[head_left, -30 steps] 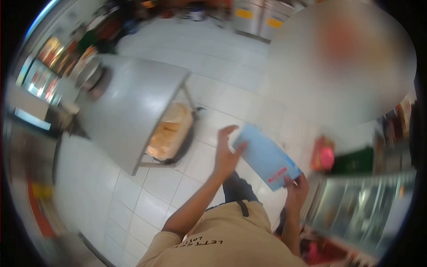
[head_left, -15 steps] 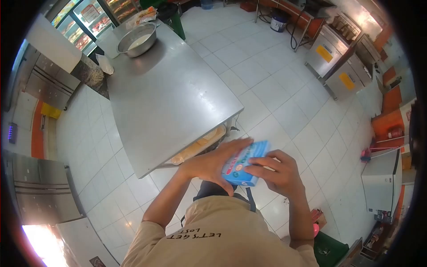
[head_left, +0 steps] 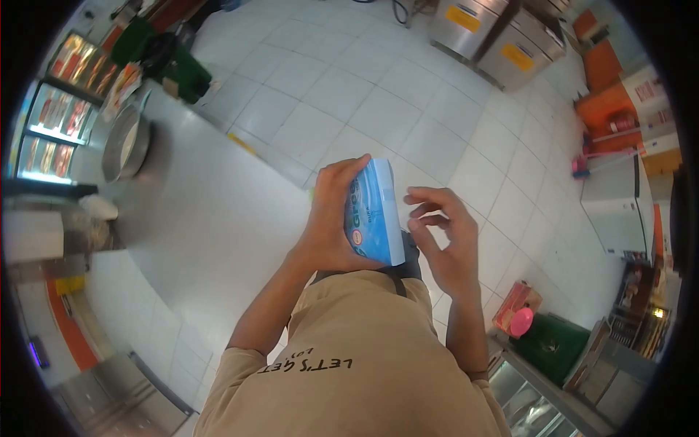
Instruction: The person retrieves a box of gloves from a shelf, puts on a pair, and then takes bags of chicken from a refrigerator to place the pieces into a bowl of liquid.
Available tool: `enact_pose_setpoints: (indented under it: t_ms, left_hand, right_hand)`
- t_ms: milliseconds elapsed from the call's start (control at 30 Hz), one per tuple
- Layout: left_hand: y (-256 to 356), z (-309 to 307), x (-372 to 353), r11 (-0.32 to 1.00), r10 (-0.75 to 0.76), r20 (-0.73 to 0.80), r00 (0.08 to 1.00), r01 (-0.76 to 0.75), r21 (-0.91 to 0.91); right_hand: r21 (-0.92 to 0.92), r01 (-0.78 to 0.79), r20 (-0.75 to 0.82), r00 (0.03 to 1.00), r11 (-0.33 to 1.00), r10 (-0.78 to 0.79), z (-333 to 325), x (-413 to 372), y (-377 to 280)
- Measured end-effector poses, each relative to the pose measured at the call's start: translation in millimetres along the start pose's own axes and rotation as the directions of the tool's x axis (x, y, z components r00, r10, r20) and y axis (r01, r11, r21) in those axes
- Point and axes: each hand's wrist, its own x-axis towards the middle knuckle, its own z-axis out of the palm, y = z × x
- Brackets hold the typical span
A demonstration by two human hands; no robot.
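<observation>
A light blue carton with printed lettering is in front of my body, tilted so that its front and one pale side panel show. My left hand grips it from the left, thumb under the lower edge and fingers at the upper edge and behind. Just right of the carton, my right hand hangs in the air, clear of the box. Its fingers are bent and apart from the thumb, with nothing visible between them.
To my left stands a steel table, with a large metal bowl at its far end. Green bins are beyond it. A white chest is at right, with a red box and a pink object lower down.
My right hand has come off the carton and moved to its right. The carton has turned more upright in my left hand. My view has turned right, bringing the table closer on the left.
</observation>
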Motion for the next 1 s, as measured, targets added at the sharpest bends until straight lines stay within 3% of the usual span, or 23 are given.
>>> enact_pose_setpoints:
  t_ms: [67, 133, 167, 200, 267, 333, 400, 500, 533, 600, 633, 667, 700, 733, 767, 800, 867, 1000]
  left_hand:
    - [-20, 12, 34, 0.999, 0.002, 0.061, 0.998, 0.0, -0.038]
    - [-48, 29, 68, 0.938, -0.017, 0.049, 0.999, 0.033, -0.346]
    - [-65, 42, 89, 0.768, -0.117, 0.039, 0.992, 0.116, -0.63]
    - [-75, 48, 105, 0.77, -0.124, 0.038, 0.992, 0.12, -0.627]
    - [-81, 51, 144, 0.211, -0.349, 0.255, 0.902, 0.34, -0.916]
    - [-84, 63, 178, 0.24, -0.383, 0.197, 0.903, 0.303, -0.922]
    - [-92, 70, 208, 0.019, -0.204, 0.315, 0.927, 0.326, -0.945]
    - [-84, 76, 235, -0.068, -0.329, 0.385, 0.862, 0.385, -0.921]
    - [-86, 79, 240, -0.073, -0.343, 0.373, 0.862, 0.371, -0.926]
    - [-93, 74, 256, 0.138, -0.364, 0.331, 0.871, 0.402, -0.905]
    - [-94, 74, 266, 0.148, -0.369, 0.316, 0.874, 0.391, -0.908]
    - [-92, 75, 276, 0.684, -0.379, 0.097, 0.92, 0.349, -0.64]
    - [-90, 75, 286, 0.959, -0.267, -0.085, 0.96, 0.256, -0.119]
    - [-88, 72, 294, 0.957, -0.277, -0.098, 0.956, 0.265, -0.122]
    - [-84, 67, 301, 0.953, -0.219, -0.118, 0.969, 0.238, 0.189]
    - [-85, 63, 304, 0.853, -0.165, -0.114, 0.98, 0.2, 0.482]
    - [-99, 54, 312, 0.839, -0.168, -0.151, 0.974, 0.221, 0.497]
    - [-130, 22, 330, 0.766, -0.225, -0.151, 0.962, 0.271, 0.583]
  right_hand:
    - [0.023, -0.051, 0.008, 0.999, 0.998, 0.051, -16, 22, 14]
    - [0.07, -0.076, 0.034, 0.997, 0.995, 0.074, -28, 50, 26]
    - [0.072, -0.056, 0.027, 0.998, 0.996, 0.054, -36, 66, 33]
    - [0.076, -0.059, 0.032, 0.998, 0.995, 0.057, -45, 80, 40]
    - [0.003, -0.008, 0.021, 1.0, 1.0, 0.008, -68, 116, 52]
    - [-0.037, 0.022, 0.047, 0.999, 0.999, -0.02, -92, 150, 53]
    - [-0.08, 0.044, 0.058, 0.998, 0.996, -0.04, -108, 183, 52]
    - [-0.229, 0.267, 0.017, 0.963, 0.936, -0.271, -127, 237, 53]
    - [-0.224, 0.266, 0.036, 0.964, 0.938, -0.265, -128, 251, 51]
    - [-0.264, 0.176, -0.043, 0.98, 0.948, -0.194, -125, 278, 44]
    - [-0.157, 0.035, -0.062, 0.997, 0.987, -0.045, -122, 288, 47]
    - [-0.154, 0.045, -0.05, 0.997, 0.987, -0.053, -122, 300, 53]
    - [-0.013, -0.156, 0.103, 0.982, 0.988, 0.157, -124, 311, 61]
    - [0.086, -0.376, 0.28, 0.898, 0.923, 0.34, -122, 321, 70]
    - [0.029, -0.312, 0.303, 0.908, 0.95, 0.289, -116, 329, 80]
    - [0.021, -0.324, 0.321, 0.898, 0.946, 0.3, -109, 337, 84]
    - [-0.213, -0.21, 0.253, 0.931, 0.954, 0.262, -95, 355, 91]
    - [-0.388, -0.04, 0.293, 0.942, 0.921, 0.164, -65, 405, 91]
